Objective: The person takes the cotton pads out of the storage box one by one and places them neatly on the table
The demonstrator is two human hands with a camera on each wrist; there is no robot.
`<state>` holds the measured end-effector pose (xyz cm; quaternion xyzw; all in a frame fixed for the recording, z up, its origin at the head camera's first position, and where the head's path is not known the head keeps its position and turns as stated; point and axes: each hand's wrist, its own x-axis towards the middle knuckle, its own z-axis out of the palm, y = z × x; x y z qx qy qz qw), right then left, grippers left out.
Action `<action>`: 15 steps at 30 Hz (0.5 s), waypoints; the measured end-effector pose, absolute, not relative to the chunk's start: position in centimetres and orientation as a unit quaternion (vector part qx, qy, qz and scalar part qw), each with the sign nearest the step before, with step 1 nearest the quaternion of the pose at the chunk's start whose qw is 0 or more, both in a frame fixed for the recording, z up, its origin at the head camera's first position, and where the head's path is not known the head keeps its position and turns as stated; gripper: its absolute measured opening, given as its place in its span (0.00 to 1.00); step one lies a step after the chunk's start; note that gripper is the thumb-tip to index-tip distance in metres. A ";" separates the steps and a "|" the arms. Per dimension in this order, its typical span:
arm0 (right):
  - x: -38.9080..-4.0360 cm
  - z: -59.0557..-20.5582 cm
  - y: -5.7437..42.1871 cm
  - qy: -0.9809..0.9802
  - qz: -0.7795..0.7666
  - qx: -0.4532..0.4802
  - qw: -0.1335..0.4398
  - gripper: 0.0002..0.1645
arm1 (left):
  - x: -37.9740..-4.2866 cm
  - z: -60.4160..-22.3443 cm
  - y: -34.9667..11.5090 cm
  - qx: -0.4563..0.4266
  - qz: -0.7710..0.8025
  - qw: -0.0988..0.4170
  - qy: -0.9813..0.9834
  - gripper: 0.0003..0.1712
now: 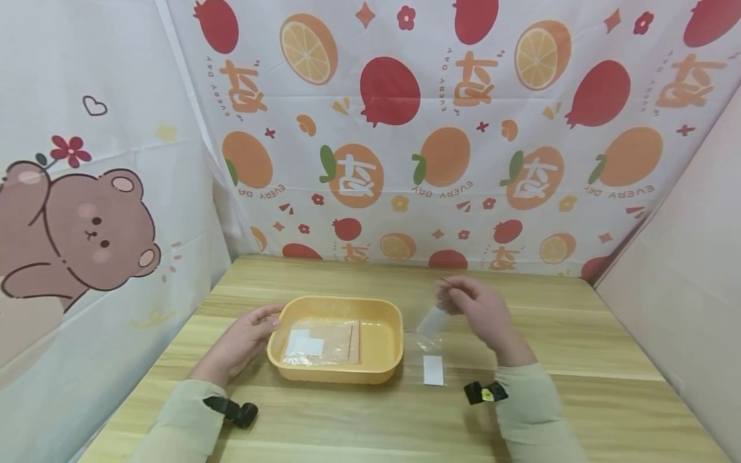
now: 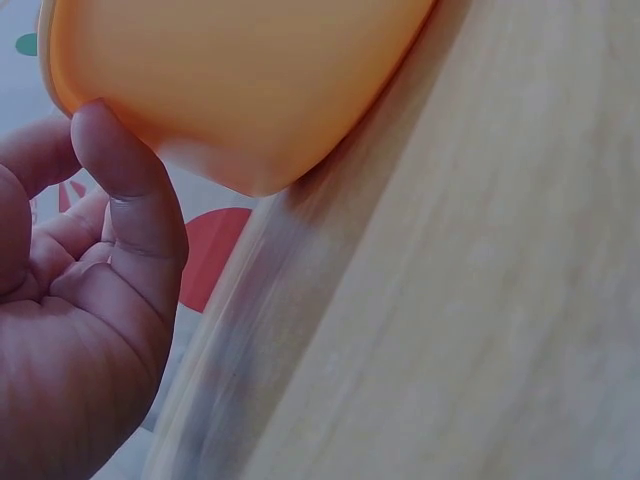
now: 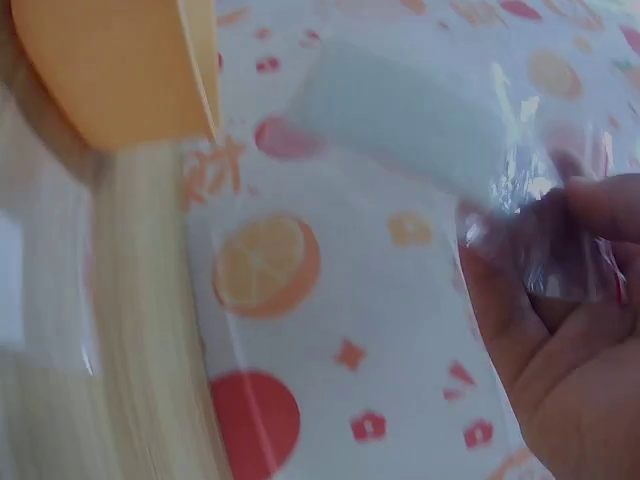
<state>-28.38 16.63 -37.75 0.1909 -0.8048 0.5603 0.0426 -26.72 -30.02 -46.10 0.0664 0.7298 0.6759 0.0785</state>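
Note:
My left hand [image 1: 246, 342] is at the left end of a yellow plastic basin [image 1: 379, 344], pinching its rim. In the left wrist view the thumb [image 2: 125, 170] presses the basin's outer wall near the rim. Inside the basin lies a clear zip bag [image 1: 336, 341] with a red edge and white pieces in it. My right hand [image 1: 477, 312] is raised over the table right of the basin, pinching another clear zip bag [image 3: 400, 118] by its end. That bag hangs tilted, a white rectangular piece showing inside.
One more clear bag with a white rectangle [image 1: 433, 370] lies flat on the wooden table [image 1: 347, 424], close by the basin's right side. A fruit-print cloth [image 1: 393, 218] hangs along the table's back edge, and a bear-print cloth [image 1: 110, 231] hangs on the left.

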 end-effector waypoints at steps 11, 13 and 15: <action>-29.3 -38.7 23.7 -0.852 0.473 0.214 -0.071 0.16 | -27.1 -46.4 -29.8 0.058 0.666 0.083 0.739 0.33; -29.6 -39.4 24.4 -0.862 0.454 0.206 -0.089 0.15 | -27.1 -46.4 -29.8 0.059 0.669 0.084 0.736 0.33; -29.9 -40.3 24.9 -0.872 0.433 0.202 -0.108 0.14 | -27.1 -46.4 -29.8 0.059 0.671 0.085 0.734 0.33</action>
